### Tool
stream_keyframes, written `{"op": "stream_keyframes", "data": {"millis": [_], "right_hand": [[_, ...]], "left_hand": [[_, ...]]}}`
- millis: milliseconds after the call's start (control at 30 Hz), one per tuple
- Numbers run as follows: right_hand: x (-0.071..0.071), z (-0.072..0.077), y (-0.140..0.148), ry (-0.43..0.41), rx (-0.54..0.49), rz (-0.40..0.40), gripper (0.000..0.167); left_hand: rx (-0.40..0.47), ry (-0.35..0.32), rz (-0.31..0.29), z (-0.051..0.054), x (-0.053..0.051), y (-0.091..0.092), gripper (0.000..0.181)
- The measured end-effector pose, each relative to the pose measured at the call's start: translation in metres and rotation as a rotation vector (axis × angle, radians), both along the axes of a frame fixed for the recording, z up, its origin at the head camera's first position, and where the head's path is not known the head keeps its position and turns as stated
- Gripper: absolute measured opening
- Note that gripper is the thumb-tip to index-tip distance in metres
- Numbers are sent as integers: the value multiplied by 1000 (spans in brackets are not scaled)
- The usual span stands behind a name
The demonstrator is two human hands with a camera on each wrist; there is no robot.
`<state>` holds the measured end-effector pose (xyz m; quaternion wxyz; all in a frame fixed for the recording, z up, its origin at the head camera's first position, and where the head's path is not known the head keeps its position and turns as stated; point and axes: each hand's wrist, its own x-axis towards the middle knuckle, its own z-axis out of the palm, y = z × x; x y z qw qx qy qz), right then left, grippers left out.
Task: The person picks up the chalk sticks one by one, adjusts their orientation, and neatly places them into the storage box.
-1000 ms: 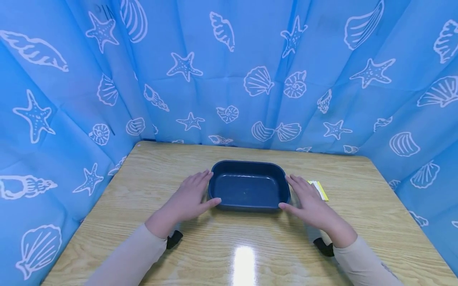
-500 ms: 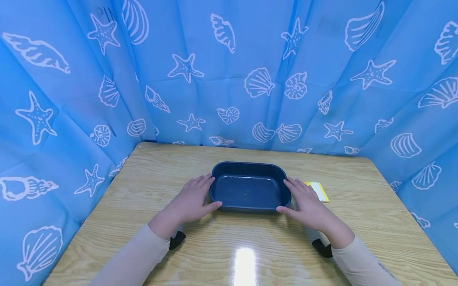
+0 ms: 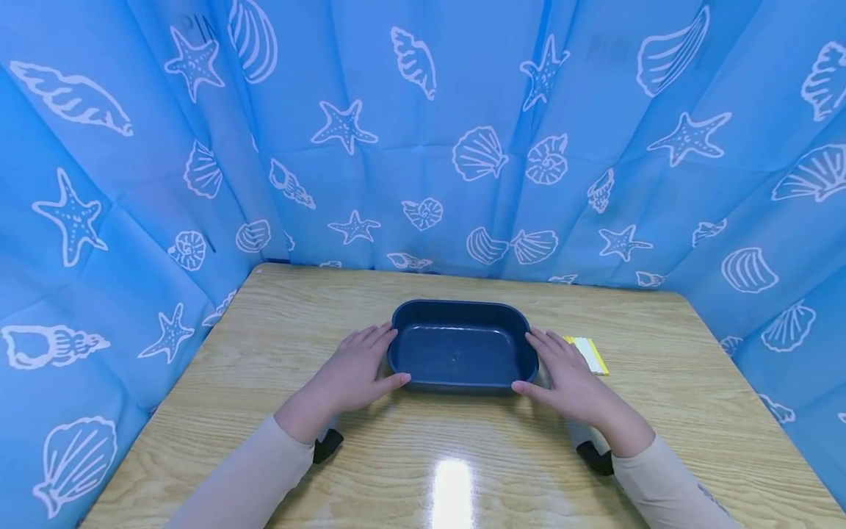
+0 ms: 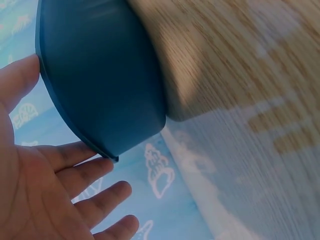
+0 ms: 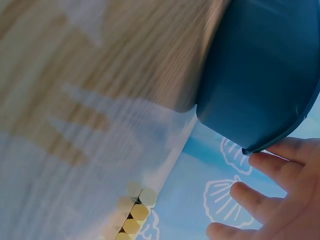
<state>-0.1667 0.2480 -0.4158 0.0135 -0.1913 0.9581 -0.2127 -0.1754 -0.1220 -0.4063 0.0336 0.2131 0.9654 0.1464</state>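
A dark blue rectangular tub (image 3: pixel 463 353) with rounded corners sits on the wooden table, its inside bare. At its left end is my left hand (image 3: pixel 353 375), thumb and fingertips touching the rim near the two corners. The right hand (image 3: pixel 571 378) touches the opposite end the same way. In the left wrist view, the left fingers (image 4: pixel 95 172) are spread and only lightly bent against the rim. The right fingers (image 5: pixel 275 167) look much the same in the right wrist view, with the lower ones off the tub (image 5: pixel 262 70).
Just beyond the right hand lies a row of white and yellow sticks (image 3: pixel 588 355), partly hidden by that hand. Their ends look hexagonal. A blue curtain (image 3: pixel 423 147) with shell and starfish prints borders the back and sides of the table (image 3: pixel 317 308).
Both hands have closed in slightly on the tub's ends, and the view has shifted a little. The tub itself stays in place on the table.
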Motion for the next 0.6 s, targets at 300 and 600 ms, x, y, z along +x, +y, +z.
{"op": "stream_keyframes", "data": {"millis": [300,600], "right_hand": [[-4,-1,2,-3,-9,17,88],[-3,4,4,-18,-9,32,88]], "left_hand": [[-4,1,12,0,-1,-1,86],[-4,-1,20,0,-1,-1,89]]}}
